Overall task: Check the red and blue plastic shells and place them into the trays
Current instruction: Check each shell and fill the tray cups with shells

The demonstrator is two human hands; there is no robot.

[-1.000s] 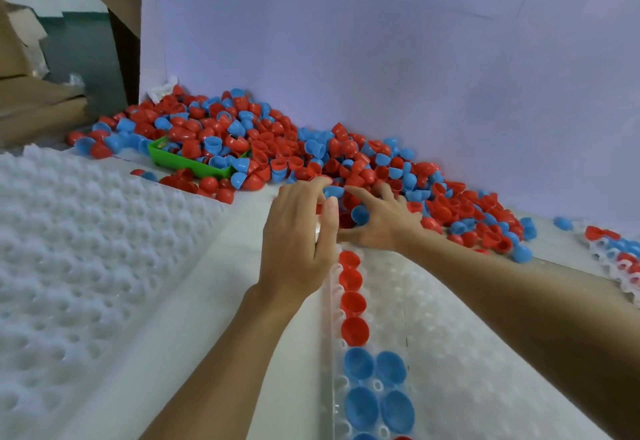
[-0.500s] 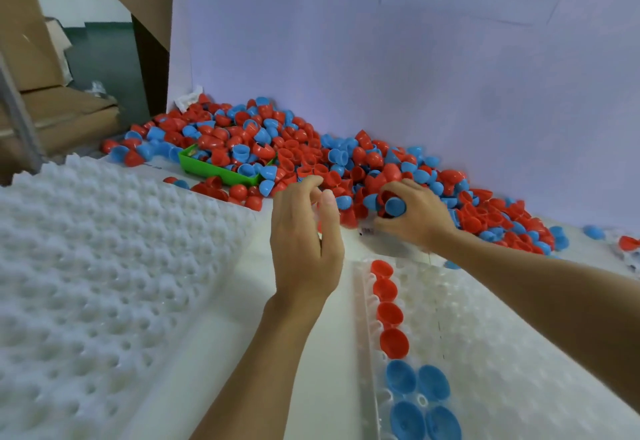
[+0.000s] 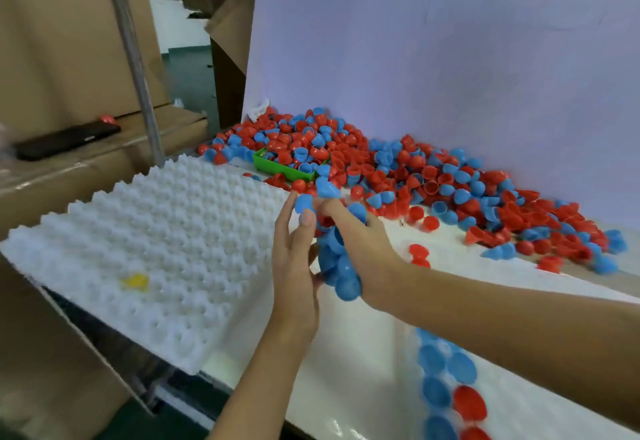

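Note:
A big heap of red and blue plastic shells (image 3: 398, 169) lies along the foot of the white wall. My right hand (image 3: 367, 245) grips a bunch of several blue shells (image 3: 341, 266) above the table. Beside it, my left hand (image 3: 294, 259) points upward and pinches a single blue shell (image 3: 304, 203) between thumb and fingertips. An empty white dimpled tray (image 3: 156, 249) lies to the left. At the lower right a clear tray (image 3: 540, 412) holds blue and red shells (image 3: 446, 384) in its pockets, partly hidden by my right forearm.
A small green tray (image 3: 273, 167) sits half buried in the heap. A yellow spot (image 3: 135, 282) shows on the white tray. Cardboard boxes (image 3: 62, 51), a metal post (image 3: 135, 58) and a black flat object (image 3: 65, 139) stand at the left. Loose shells (image 3: 419, 256) dot the table.
Both hands have lifted back from the heap toward me. My right hand now holds a bunch of blue shells. The view has swung left.

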